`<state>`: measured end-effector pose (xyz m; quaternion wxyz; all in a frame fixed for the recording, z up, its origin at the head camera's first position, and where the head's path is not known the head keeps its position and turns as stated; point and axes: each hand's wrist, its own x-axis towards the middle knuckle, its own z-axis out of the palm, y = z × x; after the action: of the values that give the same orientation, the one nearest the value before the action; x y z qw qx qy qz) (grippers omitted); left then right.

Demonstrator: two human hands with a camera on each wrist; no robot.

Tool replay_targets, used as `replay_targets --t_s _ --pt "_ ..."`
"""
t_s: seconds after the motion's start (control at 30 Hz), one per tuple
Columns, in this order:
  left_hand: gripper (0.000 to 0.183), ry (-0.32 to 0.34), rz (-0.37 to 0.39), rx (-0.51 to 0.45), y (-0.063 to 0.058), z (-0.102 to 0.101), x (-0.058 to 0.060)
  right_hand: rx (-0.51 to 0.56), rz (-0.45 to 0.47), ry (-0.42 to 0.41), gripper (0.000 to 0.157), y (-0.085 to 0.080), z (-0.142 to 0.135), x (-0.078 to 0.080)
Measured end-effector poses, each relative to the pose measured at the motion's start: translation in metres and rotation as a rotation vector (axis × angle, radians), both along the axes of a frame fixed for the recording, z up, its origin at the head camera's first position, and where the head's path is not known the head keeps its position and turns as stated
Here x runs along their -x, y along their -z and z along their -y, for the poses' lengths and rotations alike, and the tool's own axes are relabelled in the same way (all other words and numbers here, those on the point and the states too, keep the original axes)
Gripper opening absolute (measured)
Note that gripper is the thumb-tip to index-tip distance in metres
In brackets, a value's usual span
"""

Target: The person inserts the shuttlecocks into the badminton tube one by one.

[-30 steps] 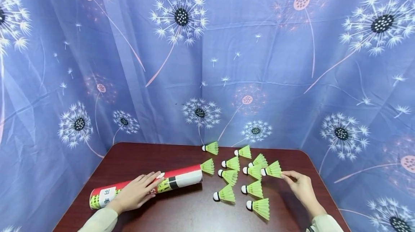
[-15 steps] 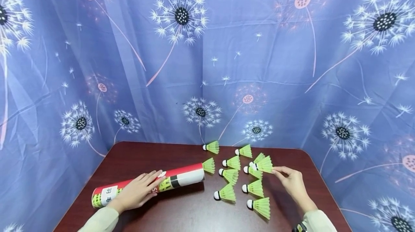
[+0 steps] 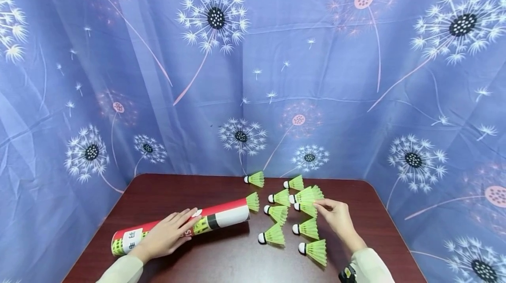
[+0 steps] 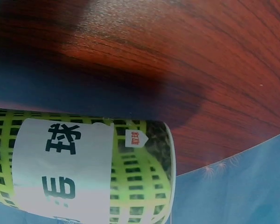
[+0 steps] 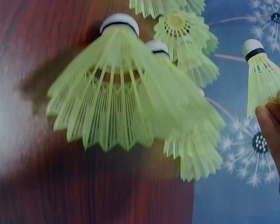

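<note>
My left hand (image 3: 168, 234) lies across a shuttlecock tube (image 3: 229, 215), fingers stretched over its top. The tube is red, white and yellow-green, on its side, its right end toward the shuttlecocks. From that end sticks a yellow-green skirt (image 3: 253, 202); the cork of that shuttlecock is hidden. My right hand (image 3: 336, 219) pinches another shuttlecock (image 5: 262, 79) by its skirt edge, white cork pointing left in the head view, above others on the table. In the left wrist view, the tube's label (image 4: 63, 170) and far end show beside the tabletop.
Several yellow-green shuttlecocks lie on the dark red table (image 3: 205, 265), corks mostly leftward, among them a near one (image 3: 316, 251) and one (image 3: 256, 179) at the back edge. A blue dandelion-patterned curtain (image 3: 245, 76) hangs right behind the table.
My right hand has carried the pinched shuttlecock leftward, over the ones lying on the table. The left hand and the tube have stayed in place.
</note>
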<state>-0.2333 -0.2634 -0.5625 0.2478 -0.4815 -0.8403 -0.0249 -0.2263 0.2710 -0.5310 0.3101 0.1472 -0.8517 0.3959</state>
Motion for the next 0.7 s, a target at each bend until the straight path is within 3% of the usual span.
replay_targets --t_s 0.7 --pt "0.077 -0.002 -0.018 0.011 -0.003 -0.007 0.0 0.092 0.124 -0.139 0.01 0.001 0.053 0.006"
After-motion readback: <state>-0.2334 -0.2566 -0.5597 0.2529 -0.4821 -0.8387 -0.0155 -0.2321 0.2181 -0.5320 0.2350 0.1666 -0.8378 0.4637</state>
